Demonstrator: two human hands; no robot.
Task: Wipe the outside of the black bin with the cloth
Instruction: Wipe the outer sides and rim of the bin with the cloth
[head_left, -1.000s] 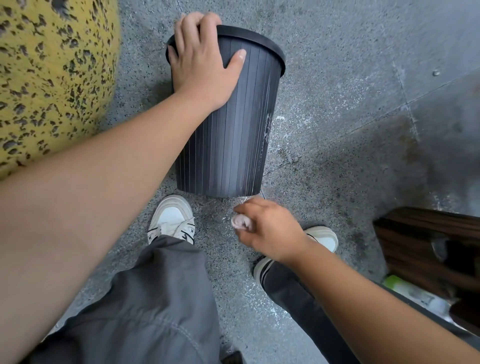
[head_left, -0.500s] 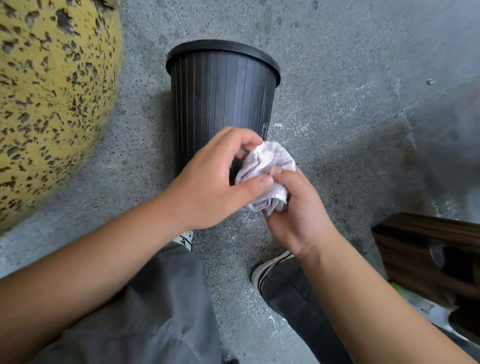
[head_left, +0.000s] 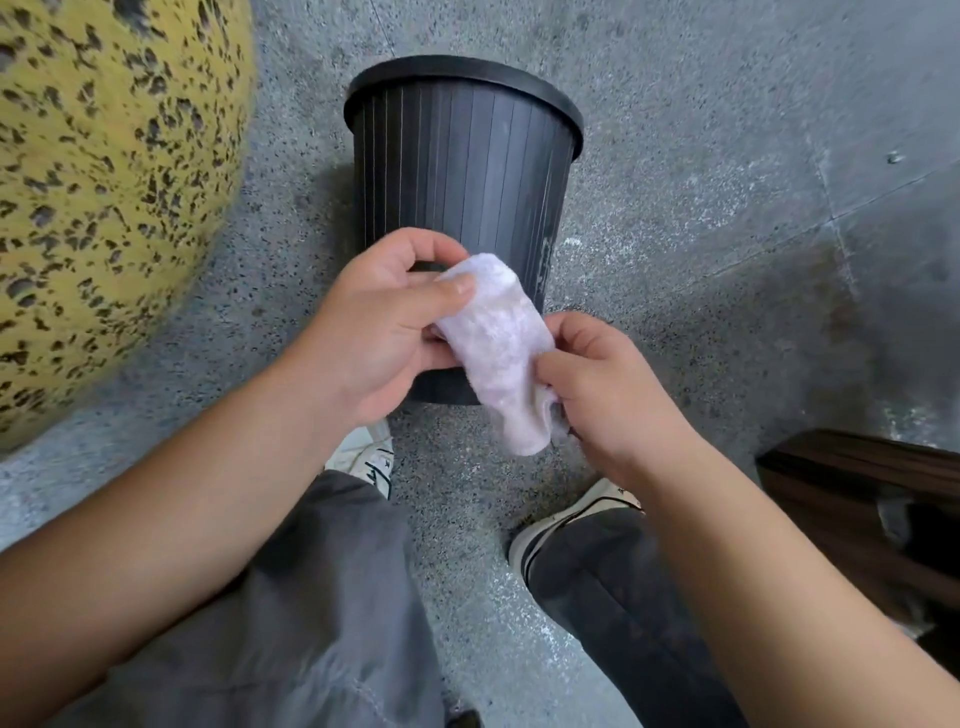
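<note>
The black ribbed bin (head_left: 462, 171) stands upright on the grey floor, straight ahead of my feet. A pale lilac cloth (head_left: 493, 353) hangs in front of the bin's lower half, held between both hands. My left hand (head_left: 379, 332) pinches its upper end with thumb and fingers. My right hand (head_left: 608, 395) grips its lower right edge. Neither the cloth nor either hand touches the bin, and the hands hide the bin's lower front.
A large yellow speckled rounded surface (head_left: 104, 182) fills the upper left, close to the bin. A dark wooden piece of furniture (head_left: 872, 499) sits at the right edge. My two shoes (head_left: 571, 525) and grey trouser legs stand on the speckled grey floor (head_left: 727, 234).
My left hand left the bin's rim and joined the right hand on the cloth. The balled cloth came up from near the floor and has been drawn out longer between both hands.
</note>
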